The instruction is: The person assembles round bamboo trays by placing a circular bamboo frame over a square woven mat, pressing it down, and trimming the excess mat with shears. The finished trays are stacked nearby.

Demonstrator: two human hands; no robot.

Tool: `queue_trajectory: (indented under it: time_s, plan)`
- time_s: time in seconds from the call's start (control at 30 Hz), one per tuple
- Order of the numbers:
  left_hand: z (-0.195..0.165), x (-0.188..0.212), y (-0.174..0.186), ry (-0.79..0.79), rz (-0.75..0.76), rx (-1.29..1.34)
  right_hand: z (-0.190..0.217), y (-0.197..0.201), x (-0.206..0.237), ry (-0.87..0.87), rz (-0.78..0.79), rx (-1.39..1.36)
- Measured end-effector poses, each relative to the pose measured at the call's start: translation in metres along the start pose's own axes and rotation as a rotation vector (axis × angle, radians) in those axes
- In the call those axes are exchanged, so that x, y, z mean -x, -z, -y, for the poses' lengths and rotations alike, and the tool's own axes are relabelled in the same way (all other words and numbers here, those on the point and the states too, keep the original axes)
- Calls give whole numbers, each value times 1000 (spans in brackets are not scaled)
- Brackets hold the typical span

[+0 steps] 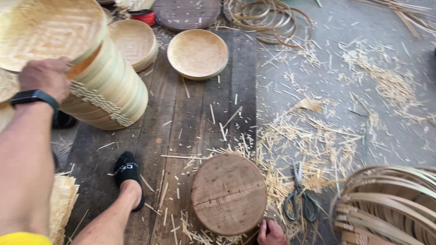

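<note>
Your left hand (44,77) is clamped on the rim of the top woven bamboo tray (47,29), which tilts on a tall tray stack (109,90) on the plank floor (190,122). Your right hand (271,233), fingers curled (grip unclear, mostly cut off), touches the round wooden block's (228,194) lower edge; scissors (299,197) lie just beside, among bamboo shavings (299,131).

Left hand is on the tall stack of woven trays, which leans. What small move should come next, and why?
Probably steady the stack upright with the left hand before letting go. It tilts clearly to one side, and the top tray sits slanted. The right hand is far off, by the round wooden block, so it cannot help.
</note>
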State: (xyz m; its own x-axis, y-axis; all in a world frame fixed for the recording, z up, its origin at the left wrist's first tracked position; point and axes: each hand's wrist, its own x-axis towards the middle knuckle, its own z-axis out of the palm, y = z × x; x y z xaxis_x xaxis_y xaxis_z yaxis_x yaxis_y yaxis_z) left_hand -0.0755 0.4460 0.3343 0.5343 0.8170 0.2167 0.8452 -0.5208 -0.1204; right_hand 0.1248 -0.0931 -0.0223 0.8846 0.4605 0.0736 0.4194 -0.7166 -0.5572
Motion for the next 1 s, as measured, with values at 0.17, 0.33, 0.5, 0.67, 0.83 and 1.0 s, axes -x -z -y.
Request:
queue_trajectory:
  time_s: [0.17, 0.33, 0.5, 0.67, 0.83, 1.0]
  plan:
    - [44, -34, -63, 91, 0, -13, 7, -8, -14, 54, -11, -176]
    - [47, -26, -62, 104, 35, -14, 14, -10, -26, 332, -129, -238]
    - [47, -26, -52, 92, 94, 0, 16, -15, -27, 232, -97, -213]
    - [53, -32, -56, 125, 143, 58, 25, -15, -35, 116, -28, -169]
    - [50, -36, -55, 213, 226, 91, 53, -2, -50, 51, 17, -138]
    - [50, -42, -58, 172, 326, -62, 54, -9, -59, 14, 39, -121]
